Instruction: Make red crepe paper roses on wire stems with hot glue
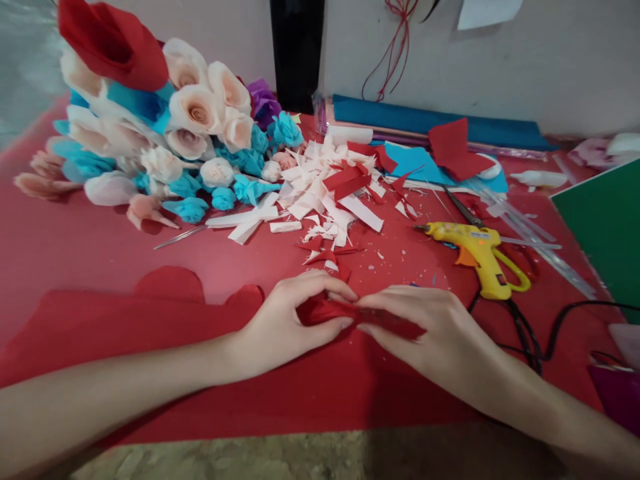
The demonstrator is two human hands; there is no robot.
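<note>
Over the front of the red table, my left hand (290,320) and my right hand (420,327) meet, fingertips nearly touching. Both pinch one piece of red crepe paper (327,310) between thumb and fingers. Its left part curves inside my left palm; its right part runs under my right fingers and is partly hidden and blurred. Beneath my left forearm lies a larger sheet of red crepe paper (115,327) with a scalloped upper edge. Just beyond my hands are red paper scraps (325,257).
Paper flowers (195,110) in cream, blue and red crowd the back left. White paper strips (305,190) are heaped mid-table. A yellow glue gun (480,253) with a black cord (555,327) lies right, near scissors (463,207). A green board (605,227) borders the right side.
</note>
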